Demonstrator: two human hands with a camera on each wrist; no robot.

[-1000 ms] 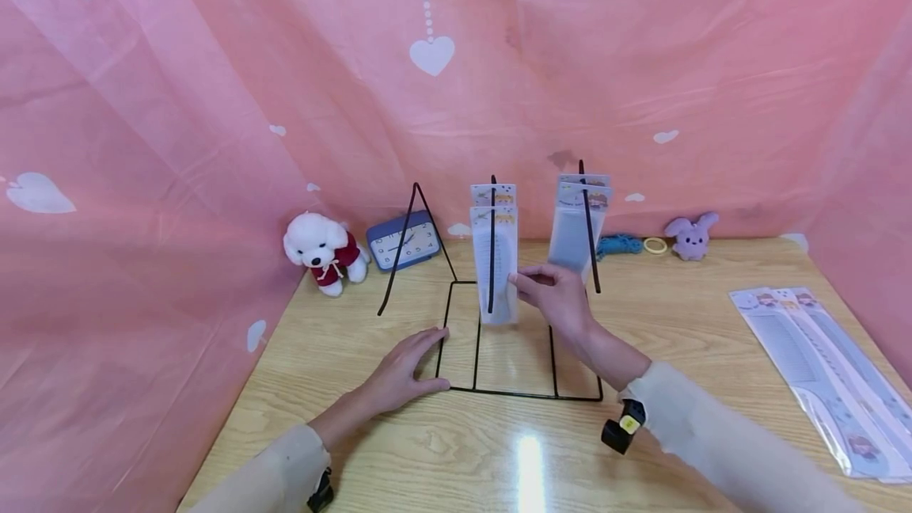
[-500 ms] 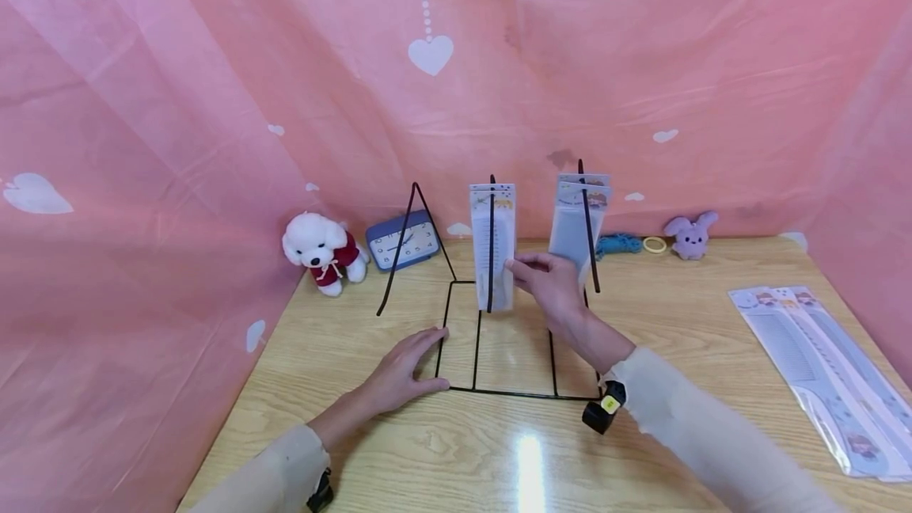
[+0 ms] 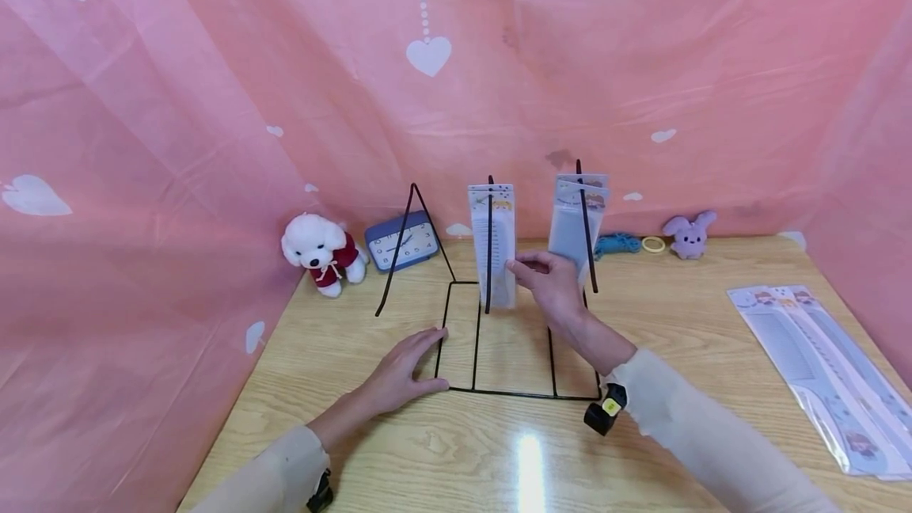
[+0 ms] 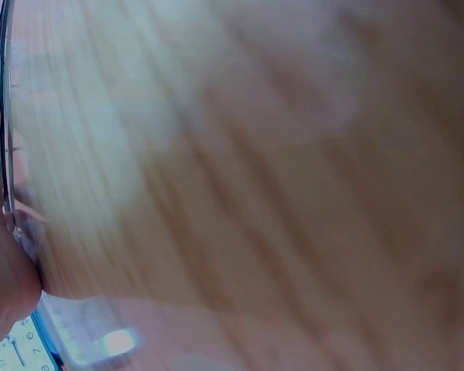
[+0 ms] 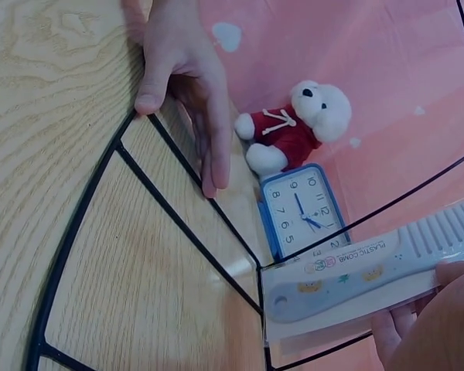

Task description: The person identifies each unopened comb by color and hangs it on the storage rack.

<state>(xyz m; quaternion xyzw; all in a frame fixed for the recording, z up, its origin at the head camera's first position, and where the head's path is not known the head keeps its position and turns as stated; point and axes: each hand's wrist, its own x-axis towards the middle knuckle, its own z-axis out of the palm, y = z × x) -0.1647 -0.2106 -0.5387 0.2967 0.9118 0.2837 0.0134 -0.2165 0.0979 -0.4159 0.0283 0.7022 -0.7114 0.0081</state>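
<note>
A black wire rack (image 3: 523, 395) with three hooks stands on the wooden table. On its middle hook hang two combs in clear packs, one close behind the other. My right hand (image 3: 557, 295) pinches the front packaged comb (image 3: 505, 240) by its lower right edge. In the right wrist view the blue-grey comb (image 5: 332, 294) shows through its wrapper, with my fingers at its side. My left hand (image 3: 400, 370) rests at the rack's left front corner, fingers extended, thumb on the front bar. More packaged combs (image 3: 570, 228) hang on the right hook. The left hook (image 3: 396, 252) carries nothing.
A white plush dog (image 3: 321, 252) and a blue clock (image 3: 402, 242) stand behind the rack on the left. Blue cord (image 3: 617, 244), a yellow ring (image 3: 653, 245) and a purple bunny (image 3: 689, 236) lie at the back right. Packaged combs (image 3: 819, 370) lie at far right.
The front packaged comb has slid back along the middle hook, close against the one behind it. My right hand moved slightly back with it. The left hand stayed in place.
</note>
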